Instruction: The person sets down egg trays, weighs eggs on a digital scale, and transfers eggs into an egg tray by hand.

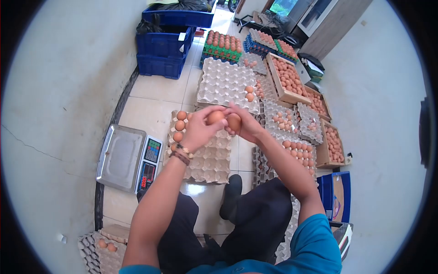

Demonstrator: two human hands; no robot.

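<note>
Sitting within curled fingers (207,110) — left egg (215,117) beside right egg (234,121).

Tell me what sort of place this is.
Likely a storeroom or packing room for eggs: they fill a wooden crate, with stacked cardboard trays and a digital scale nearby.

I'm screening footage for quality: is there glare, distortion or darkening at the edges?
Head view: glare gleams on the floor and the doorway is washed out white; fisheye distortion bows the dark skirting, and the corners fall to black.
</note>
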